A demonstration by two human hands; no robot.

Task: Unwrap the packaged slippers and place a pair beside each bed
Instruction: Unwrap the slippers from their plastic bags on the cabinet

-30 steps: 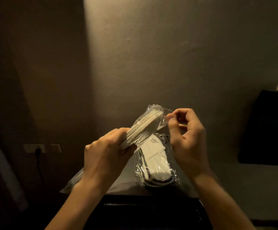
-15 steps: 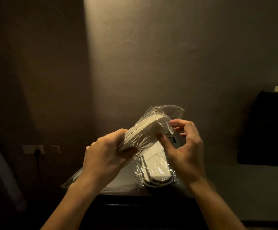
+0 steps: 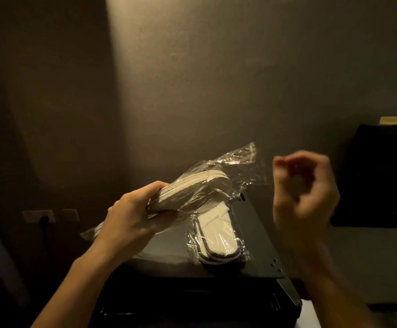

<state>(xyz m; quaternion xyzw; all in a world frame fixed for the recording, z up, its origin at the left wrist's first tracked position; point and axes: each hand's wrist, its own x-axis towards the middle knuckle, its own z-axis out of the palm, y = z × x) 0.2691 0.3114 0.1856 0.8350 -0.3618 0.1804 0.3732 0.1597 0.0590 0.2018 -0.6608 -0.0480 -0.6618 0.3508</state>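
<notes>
My left hand grips a pair of white slippers still inside a clear plastic wrapper, held tilted up to the right. The wrapper's open end flaps loose past the slipper tips. My right hand is off to the right, blurred with motion, fingers curled and apart from the wrapper; I see nothing in it. A second wrapped pair of slippers lies on the dark cabinet top below the held pair.
A plain wall stands close behind. A wall socket with a plug is low on the left. A dark box-like object sits on the right. The room is dim.
My right hand has let go of the wrapper's end and swung away to the right. The wrapper's mouth now hangs open, and the held pair sits a little lower.
</notes>
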